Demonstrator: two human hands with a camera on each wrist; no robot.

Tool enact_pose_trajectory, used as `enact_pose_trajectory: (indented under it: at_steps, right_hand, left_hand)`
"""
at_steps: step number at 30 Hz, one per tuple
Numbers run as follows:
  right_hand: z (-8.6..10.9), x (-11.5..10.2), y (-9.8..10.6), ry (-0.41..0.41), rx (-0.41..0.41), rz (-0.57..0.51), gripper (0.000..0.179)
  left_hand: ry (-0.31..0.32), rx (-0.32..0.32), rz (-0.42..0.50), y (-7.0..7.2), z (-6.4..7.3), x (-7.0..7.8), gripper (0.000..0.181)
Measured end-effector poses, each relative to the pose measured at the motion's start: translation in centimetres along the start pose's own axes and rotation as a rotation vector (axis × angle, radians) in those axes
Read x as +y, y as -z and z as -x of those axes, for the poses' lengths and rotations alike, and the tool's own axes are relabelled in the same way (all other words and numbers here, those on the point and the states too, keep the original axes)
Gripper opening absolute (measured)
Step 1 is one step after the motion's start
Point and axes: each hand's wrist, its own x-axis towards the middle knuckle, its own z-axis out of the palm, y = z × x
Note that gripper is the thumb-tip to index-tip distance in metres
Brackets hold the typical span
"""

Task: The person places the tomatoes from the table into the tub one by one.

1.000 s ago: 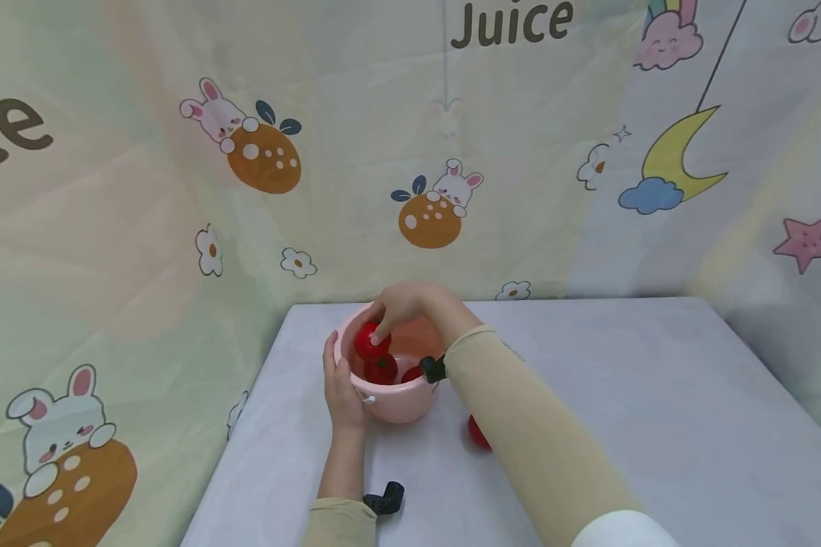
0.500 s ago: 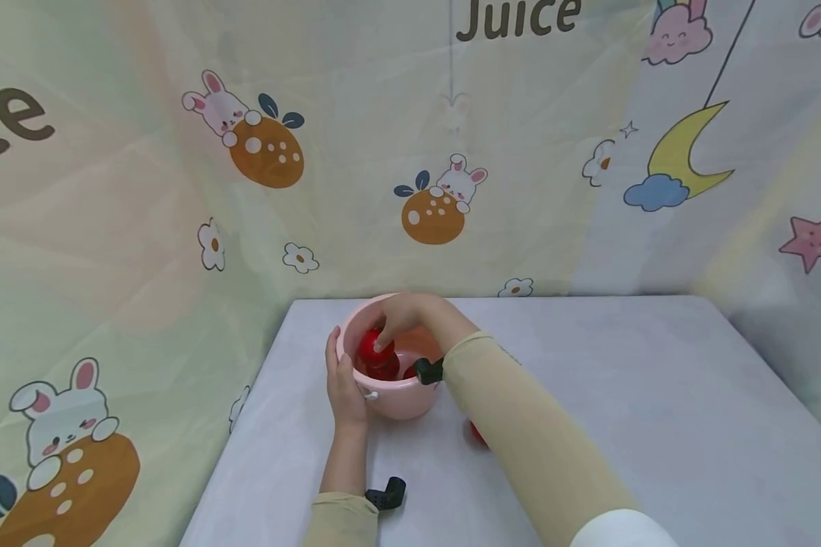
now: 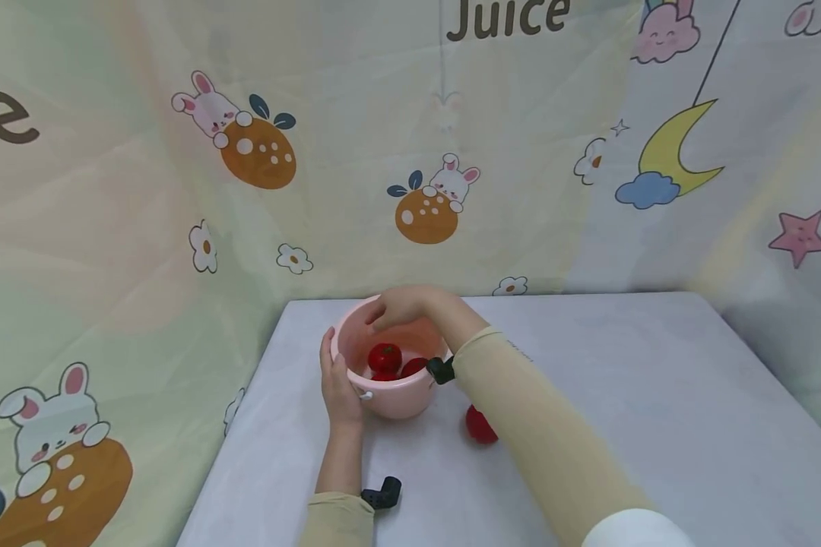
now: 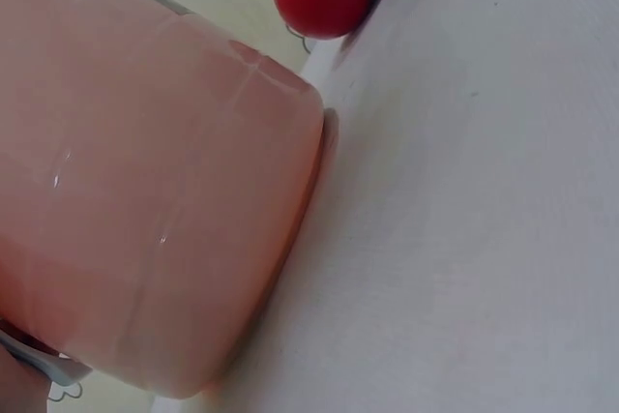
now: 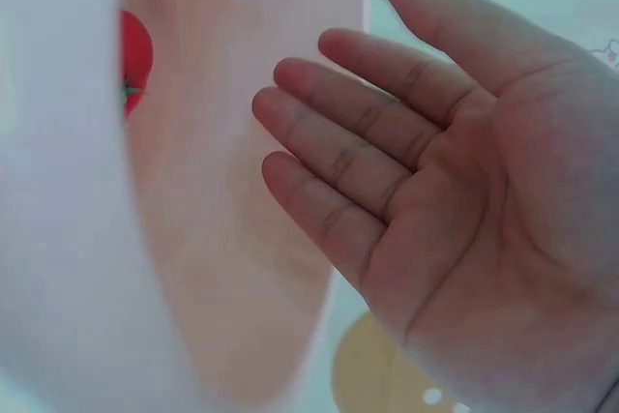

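A pink bucket (image 3: 397,399) stands toward the back of the table, with red tomatoes inside; one tomato (image 3: 385,358) rests on top of the others. My left hand (image 3: 340,391) holds the bucket's left side, fingers along the outer wall and thumb near the rim. Over the bucket's mouth is my right hand (image 3: 404,306), holding nothing; in the right wrist view its palm shows, fingers extended beside the bucket's inner wall. Another tomato (image 3: 481,425) lies on the table right of the bucket, partly covered by the right sleeve in the head view.
The white table (image 3: 622,380) reaches a printed cloth backdrop (image 3: 520,152) at the back and sides. A white bucket handle pivot (image 3: 366,395) sits beside the left hand. Each wrist carries a small black camera (image 3: 383,494).
The right hand lowered a tomato into the bucket and let it go, then rose with its fingers loosened. The left hand stays at the bucket's side.
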Motion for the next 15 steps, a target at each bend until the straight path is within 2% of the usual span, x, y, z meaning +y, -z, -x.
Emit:
enact_pose_trajectory:
  at_steps: [6,15]
  right_hand:
    - [2.0,0.5,1.1,0.037,-0.007,0.026,0.044]
    - [5.5,3.6,1.0,0.031,0.071,-0.031,0.037]
  left_hand:
    - [-0.002,0.000,0.021,0.1,0.0,0.0,0.046]
    - [-0.031,-0.008,0.022,0.2,0.0,-0.2,0.045]
